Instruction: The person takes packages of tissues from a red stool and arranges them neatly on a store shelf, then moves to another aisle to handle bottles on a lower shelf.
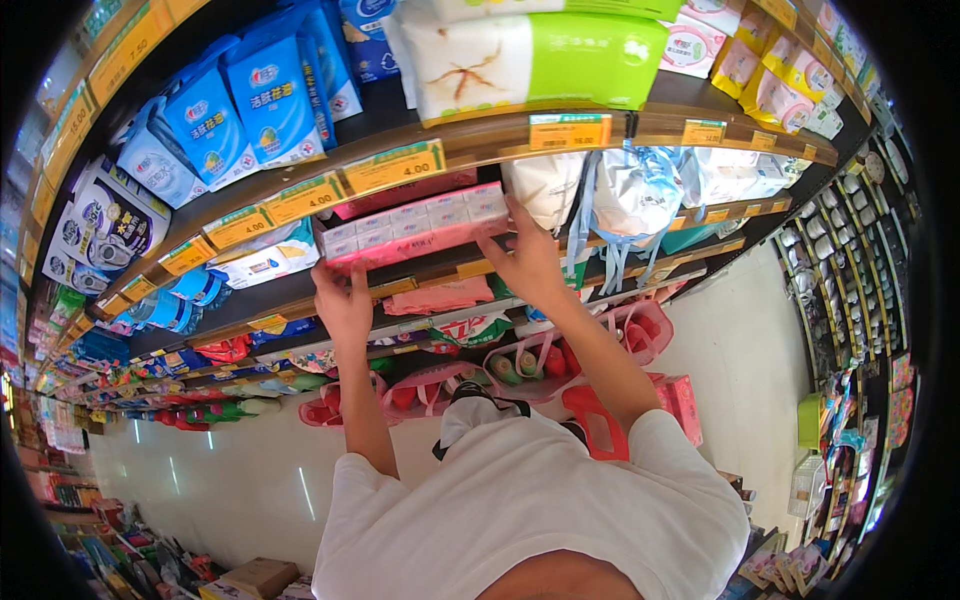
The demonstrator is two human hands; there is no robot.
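Note:
A long pink-and-white multipack of pocket tissues point(415, 226) lies at the front of a store shelf, slightly tilted in view. My left hand point(345, 301) grips its left end, fingers at the lower corner. At the opposite end my right hand point(525, 255) holds the pack, with fingers on its right side and the thumb at the bottom front. Behind it, partly hidden, is another pink pack point(409, 193). White drawstring bags point(637, 195) hang or stand to the right, and a white-and-teal pack point(266, 259) sits to the left.
The upper shelf edge point(487, 154) with orange price tags overhangs the pack. Above stand blue wipe packs point(266, 94) and a green-and-white tissue pack point(480, 64). Pink bags of bottles point(532, 364) line the floor, near a red basket point(600, 424). Another shelf rack point(847, 262) stands right.

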